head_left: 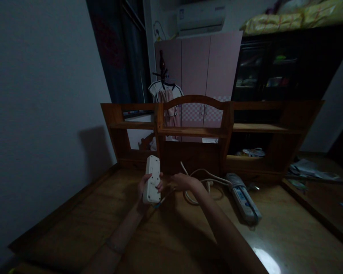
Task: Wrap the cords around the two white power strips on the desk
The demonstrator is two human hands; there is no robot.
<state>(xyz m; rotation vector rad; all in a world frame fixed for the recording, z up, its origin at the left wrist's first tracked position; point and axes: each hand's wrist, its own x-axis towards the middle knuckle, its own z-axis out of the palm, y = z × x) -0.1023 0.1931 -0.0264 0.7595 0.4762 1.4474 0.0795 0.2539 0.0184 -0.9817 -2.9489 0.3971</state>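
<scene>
My left hand (pixel 144 187) is wrapped around a white power strip (pixel 153 179), held up above the wooden surface with its screwed back side towards me. A thin cord (pixel 167 197) runs from near the strip's lower end, where a bluish bit shows, towards my right hand (pixel 183 182). That hand is closed with its fingers pointing left, apparently pinching the cord, though dim light blurs the grip. Behind and right of it, a white cable (pixel 201 171) lies in loose loops. A second power strip (pixel 244 199), with cable wound around one end, rests on the right.
A wooden shelf unit (pixel 193 131) stands across the back of the wooden surface (pixel 125 236). The wall (pixel 45 114) rises on the left. A raised wooden edge (pixel 317 213) runs along the right, with papers (pixel 311 169) beyond. Small shiny items (pixel 253 187) lie beside the second strip.
</scene>
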